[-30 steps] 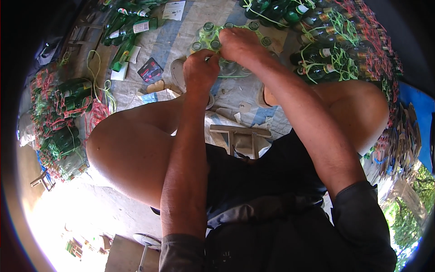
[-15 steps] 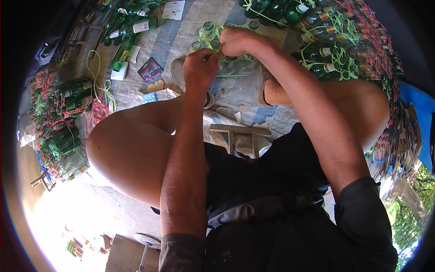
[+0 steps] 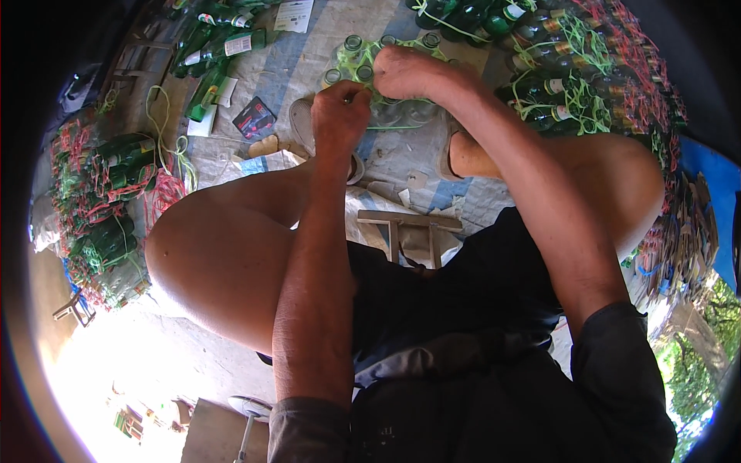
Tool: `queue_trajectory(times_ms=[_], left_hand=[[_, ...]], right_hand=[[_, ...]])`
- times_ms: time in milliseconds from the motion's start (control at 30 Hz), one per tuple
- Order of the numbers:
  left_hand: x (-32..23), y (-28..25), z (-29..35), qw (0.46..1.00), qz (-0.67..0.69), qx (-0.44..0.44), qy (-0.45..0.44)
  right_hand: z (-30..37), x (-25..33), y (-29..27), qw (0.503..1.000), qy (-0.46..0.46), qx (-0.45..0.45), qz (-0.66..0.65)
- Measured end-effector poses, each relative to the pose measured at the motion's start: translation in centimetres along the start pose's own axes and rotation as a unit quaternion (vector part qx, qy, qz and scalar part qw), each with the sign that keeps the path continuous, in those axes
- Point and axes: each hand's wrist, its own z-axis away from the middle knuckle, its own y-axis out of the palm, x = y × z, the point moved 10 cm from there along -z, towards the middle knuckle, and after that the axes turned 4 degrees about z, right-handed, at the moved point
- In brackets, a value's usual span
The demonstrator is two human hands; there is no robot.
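Note:
A cluster of clear glass bottles (image 3: pixel 401 114) stands upright between my feet, with bright green plastic string (image 3: pixel 370 54) running round and among the necks. My left hand (image 3: pixel 340 112) is closed at the near left side of the cluster, string at its fingertips. A small dark tip shows in that fist, too little to name. Just right of it, my right hand (image 3: pixel 405 71) is closed over the bottle necks, pinching at the same string. The fingers of both hands are partly hidden from above.
Green bottles (image 3: pixel 220 46) lie at the far left. Tied bottle bundles are stacked at left (image 3: pixel 116 166) and right (image 3: pixel 556 92). A dark printed card (image 3: pixel 255 118) lies by my left foot. A small wooden stool (image 3: pixel 409 220) is under me.
My right hand has shifted slightly left and its wrist has turned a little. The left hand stays by the bottles with its grip turned slightly.

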Motion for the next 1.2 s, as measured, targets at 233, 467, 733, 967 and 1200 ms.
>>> queue_trajectory(times_ms=[233, 467, 733, 967, 1200], left_hand=[[-0.7, -0.2, 0.0, 1.0, 0.012, -0.001, -0.006], [-1.2, -0.6, 0.1, 1.0, 0.021, -0.006, -0.002], [-0.8, -0.6, 0.2, 0.999, -0.052, -0.004, 0.009], [-1.8, -0.5, -0.1, 0.996, -0.083, 0.009, 0.038], [-1.9, -0.6, -0.2, 0.994, -0.103, 0.015, 0.039]], right_hand=[[2.2, 0.1, 0.1, 0.995, 0.039, -0.039, -0.078], [4.0, 0.2, 1.6, 0.971, 0.07, -0.068, -0.218], [5.5, 0.5, 3.6, 0.885, 0.128, 0.017, -0.448], [4.8, -0.2, 4.7, 0.821, 0.149, 0.05, -0.549], [4.7, -0.1, 5.8, 0.77, 0.203, 0.066, -0.601]])
